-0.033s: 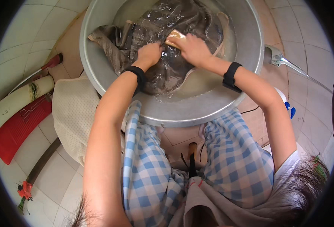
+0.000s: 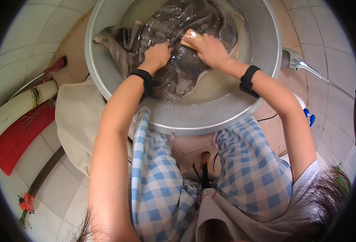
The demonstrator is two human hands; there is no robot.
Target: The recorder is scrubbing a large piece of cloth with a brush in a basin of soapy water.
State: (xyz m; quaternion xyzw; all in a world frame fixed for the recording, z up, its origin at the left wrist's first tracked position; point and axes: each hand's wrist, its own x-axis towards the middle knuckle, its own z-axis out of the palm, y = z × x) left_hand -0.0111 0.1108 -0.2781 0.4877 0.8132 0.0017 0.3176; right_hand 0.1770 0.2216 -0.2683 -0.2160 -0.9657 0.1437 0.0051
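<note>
A wet grey-brown garment (image 2: pixel 166 76) lies half under water in a large round metal basin (image 2: pixel 182 116) in front of me. My left hand (image 2: pixel 157 55) is closed on a fold of it, near the middle of the cloth. In my right hand (image 2: pixel 212 51) is what looks like a scrub brush (image 2: pixel 192 39) with a pale wooden back, wet and shiny. It rests on the cloth just right of my left hand; its underside is hidden. One sleeve-like end of the garment (image 2: pixel 119 50) hangs up against the basin's left wall.
Basin sits between my knees on a tiled floor. A beige dotted cloth (image 2: pixel 79 125) touches its left side. Further left are a red ridged board (image 2: pixel 20 139) and a cream cylinder (image 2: pixel 8 109). Right of the basin, a metal handle (image 2: pixel 321 72) sticks out beside a blue-tipped item (image 2: pixel 311 117).
My right hand has slid slightly right with the brush across the cloth. My left hand has shifted a little left and away from me, still gripping the garment.
</note>
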